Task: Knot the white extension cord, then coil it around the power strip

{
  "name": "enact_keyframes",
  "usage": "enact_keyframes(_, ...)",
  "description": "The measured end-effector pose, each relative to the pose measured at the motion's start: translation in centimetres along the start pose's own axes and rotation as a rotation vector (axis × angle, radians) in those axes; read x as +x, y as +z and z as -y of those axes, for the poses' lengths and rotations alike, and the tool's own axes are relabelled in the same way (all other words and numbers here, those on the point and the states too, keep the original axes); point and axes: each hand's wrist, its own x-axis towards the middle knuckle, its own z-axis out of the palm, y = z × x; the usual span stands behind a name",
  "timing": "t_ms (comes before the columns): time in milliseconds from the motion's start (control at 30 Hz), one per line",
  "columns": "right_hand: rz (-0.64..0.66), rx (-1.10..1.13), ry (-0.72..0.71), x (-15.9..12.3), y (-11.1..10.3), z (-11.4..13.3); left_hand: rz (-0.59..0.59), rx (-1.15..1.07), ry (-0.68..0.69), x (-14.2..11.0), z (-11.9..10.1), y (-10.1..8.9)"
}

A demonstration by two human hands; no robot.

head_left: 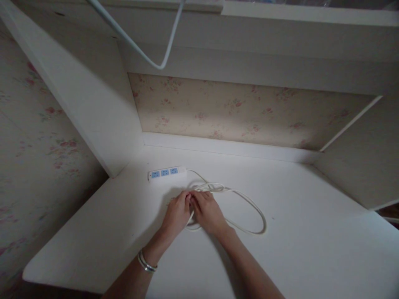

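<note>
A white power strip (167, 172) with three blue socket panels lies on the white desktop, just beyond my hands. Its cream cord (260, 212) runs from the strip's right end and spreads in loose loops to the right. My left hand (178, 211) and my right hand (205, 208) meet at the fingertips over the near part of these loops. Both are closed, with fingers pinched around the cord; the fingertips and the exact grip are partly hidden by the backs of the hands. A silver bangle (146, 262) circles my left wrist.
The white desktop (299, 232) has a rounded corner at the front left. White side panels (90, 91) rise left and right, with floral wallpaper (230, 109) behind. Overhead is a shelf (280, 45), and a pale bent rod (158, 65) hangs down in front of it.
</note>
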Motion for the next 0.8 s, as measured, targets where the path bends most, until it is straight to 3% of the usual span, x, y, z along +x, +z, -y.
enact_keyframes(200, 0.025, 0.018, 0.133, -0.1, -0.6, -0.9, -0.043, -0.001, -0.016, -0.2, 0.0, 0.1)
enact_keyframes(333, -0.045, -0.095, 0.148, -0.3, -1.5, -1.2, -0.12, -0.039, 0.021, -0.4, -0.1, 0.3)
enact_keyframes(567, -0.087, -0.282, 0.241, -0.5, -1.7, -1.4, -0.107, -0.086, -0.037, -0.3, -1.1, 0.4)
enact_keyframes(700, -0.142, -0.294, 0.235, -0.7, -1.7, -1.5, -0.12, -0.044, -0.103, -0.1, -1.0, 0.0)
enact_keyframes(800, -0.154, -0.24, 0.14, -1.3, -1.8, -1.5, -0.133, 0.01, -0.163, 0.3, -0.3, -0.2)
